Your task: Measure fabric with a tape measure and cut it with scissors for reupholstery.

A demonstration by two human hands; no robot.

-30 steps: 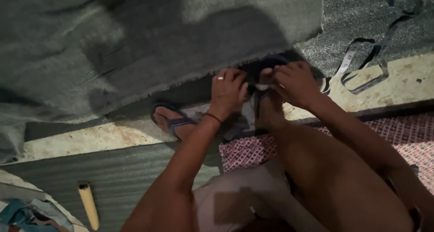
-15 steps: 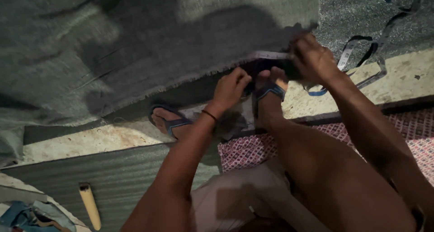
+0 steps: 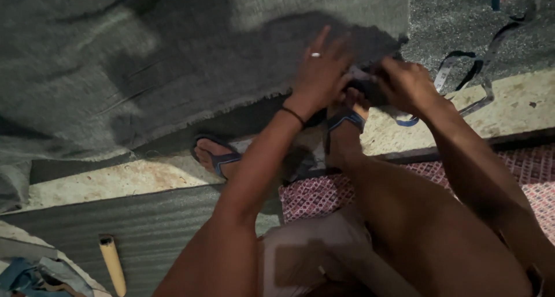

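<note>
Left hand (image 3: pixel 319 77): fingers spread wide, flat on the grey cloth (image 3: pixel 191 71) at its frayed edge.
Right hand (image 3: pixel 404 84): closed on the cloth edge just beside the left hand.
Cloth: on the floor, above both feet.
Sandal (image 3: pixel 345 121): under the hands.
Strap (image 3: pixel 462 80): right of the hands.

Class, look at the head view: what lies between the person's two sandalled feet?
In the head view, bare pale concrete floor lies between the left foot and right foot, crossed above by the left forearm.

Both hands (image 3: pixel 321 80) (image 3: pixel 404 83) on grey fabric (image 3: pixel 173 60) edge
</note>
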